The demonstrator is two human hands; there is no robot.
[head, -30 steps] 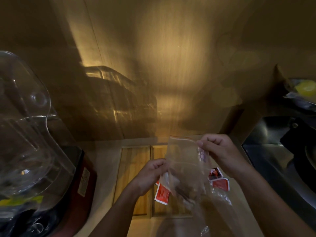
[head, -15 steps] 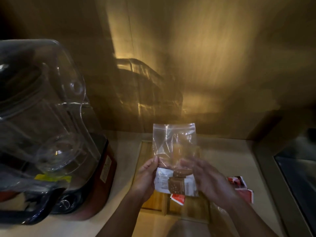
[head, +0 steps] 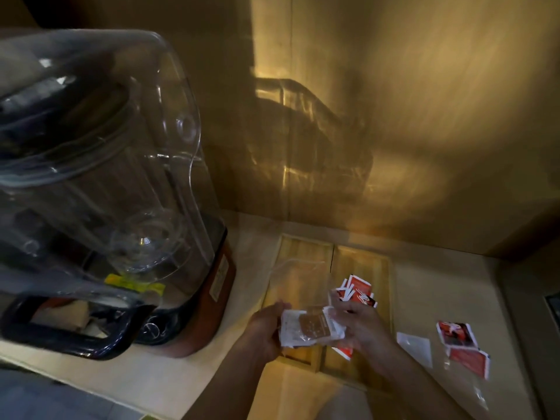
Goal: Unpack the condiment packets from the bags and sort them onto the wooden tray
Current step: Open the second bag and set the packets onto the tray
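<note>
A clear zip bag (head: 298,275) lies over the left compartment of the wooden tray (head: 363,259), its lower end holding white and brown condiment packets (head: 310,327). My left hand (head: 266,324) grips that lower end from the left. My right hand (head: 359,321) holds the same bundle from the right. Red packets (head: 357,291) lie in the tray's right compartment just behind my right hand. One more red packet (head: 344,351) shows under my right wrist.
A large blender (head: 100,189) with a clear jar and black handle fills the left. On the counter right of the tray lie two red packets (head: 463,347) in another clear bag and a white packet (head: 415,348). A wall stands close behind.
The bag came down from upright in front of the wall to lying low over the tray. The camera view shifted left, showing more of the blender. Both hands sank with the bag.
</note>
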